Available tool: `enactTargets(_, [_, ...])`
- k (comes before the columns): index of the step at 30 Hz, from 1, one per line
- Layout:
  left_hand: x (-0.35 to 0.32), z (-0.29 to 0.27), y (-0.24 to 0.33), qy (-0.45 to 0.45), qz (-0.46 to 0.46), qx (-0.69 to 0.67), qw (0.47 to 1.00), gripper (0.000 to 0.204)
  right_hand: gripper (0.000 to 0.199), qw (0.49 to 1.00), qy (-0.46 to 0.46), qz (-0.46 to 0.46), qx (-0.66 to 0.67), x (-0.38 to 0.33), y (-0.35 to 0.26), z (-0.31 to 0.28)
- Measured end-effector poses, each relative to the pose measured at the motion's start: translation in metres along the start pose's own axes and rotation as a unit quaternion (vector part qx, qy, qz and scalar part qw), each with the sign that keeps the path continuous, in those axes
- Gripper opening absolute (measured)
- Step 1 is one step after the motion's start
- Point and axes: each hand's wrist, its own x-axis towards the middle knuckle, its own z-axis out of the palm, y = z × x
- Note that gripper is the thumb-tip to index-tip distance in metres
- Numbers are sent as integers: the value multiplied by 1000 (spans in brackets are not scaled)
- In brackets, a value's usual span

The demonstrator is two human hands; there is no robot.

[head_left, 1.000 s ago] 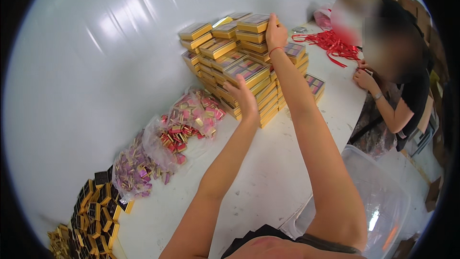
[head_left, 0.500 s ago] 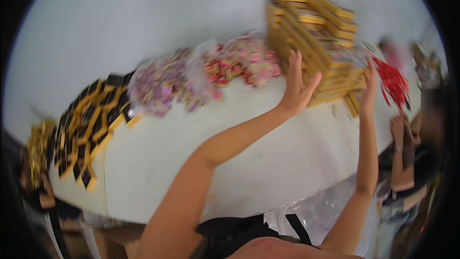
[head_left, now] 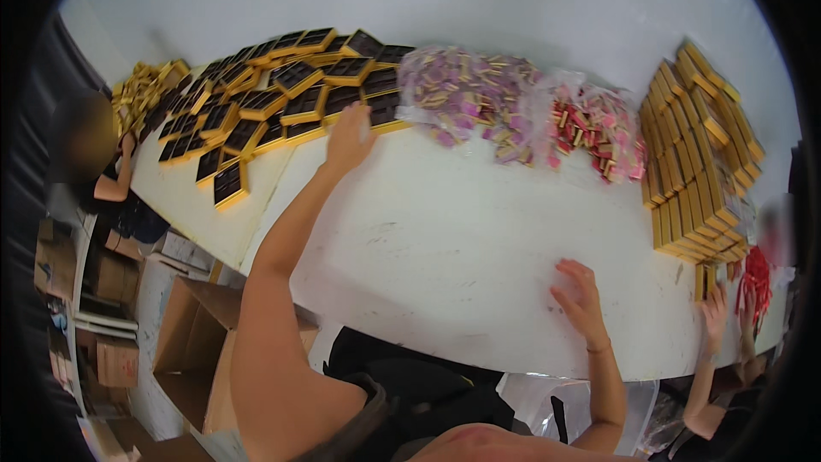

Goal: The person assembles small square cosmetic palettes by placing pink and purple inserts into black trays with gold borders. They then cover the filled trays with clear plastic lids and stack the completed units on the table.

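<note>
My left hand (head_left: 349, 139) reaches to the near edge of a spread of black trays with gold rims (head_left: 256, 104). Its fingers are stretched out, with nothing visibly held; whether the fingertips touch a tray I cannot tell. Over the bare white table (head_left: 428, 239), my right hand (head_left: 581, 301) hovers open with fingers apart. To the right of the trays lies a clear bag of small purple-and-gold wrapped pieces (head_left: 470, 98), and beside it another bag with red and pink pieces (head_left: 594, 133).
A tall stack of gold-edged boxes (head_left: 697, 171) stands at the right. Beyond it a person's hand (head_left: 714, 312) is near red ribbons (head_left: 754, 287). Another person (head_left: 120, 175) works at the far left by gold packs (head_left: 145, 90). An open cardboard box (head_left: 192, 334) stands below the table.
The view has turned left. Both my hands have left the box stack: the left has swung over to the black trays, and the right has come down nearer the table's front.
</note>
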Motion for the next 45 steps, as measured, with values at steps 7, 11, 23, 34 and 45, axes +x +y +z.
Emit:
enactTargets(7, [-33,-23,76,-81,-10,-36,996,36,52,991,-93,27,92,112,-60,74])
enactTargets(11, [-56,-64,136,-36,66,-227,971,48,76,979,10,-177,-98,133,-102,125])
enactTargets(23, [-11,-17,-34,-55,-118,56,990,39,99,966,-115,-193,-129,114,-78,141])
enactTargets(34, [-120,-105,168,-165,83,-286,940,23,106,967,-38,-91,-234,27,-67,54])
enactTargets(45, [-116,-102,195,-200,90,-285,933,27,63,967,13,-66,-246,31,-80,93])
